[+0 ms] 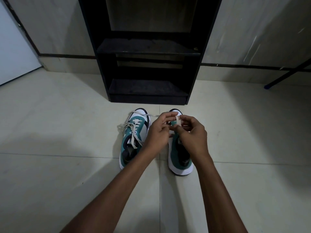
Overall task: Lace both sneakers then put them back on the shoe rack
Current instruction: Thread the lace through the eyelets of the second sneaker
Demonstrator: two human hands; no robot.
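Floor (67, 132): pale tiles.
Shoe rack (148, 52): black, against the wall, shelves bare.
Left sneaker (133, 140): teal and white, on the floor before the rack, laces loose.
Right sneaker (179, 158): beside it, toes toward the rack.
Left hand (158, 130): fingers curled, pinching the lace (178, 121).
Right hand (193, 133): fingertips pinching the same lace loop above the right sneaker.

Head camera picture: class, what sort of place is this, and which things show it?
Probably a home entryway or room corner: a black shoe rack against the wall, a tiled floor, and a door at the left edge.
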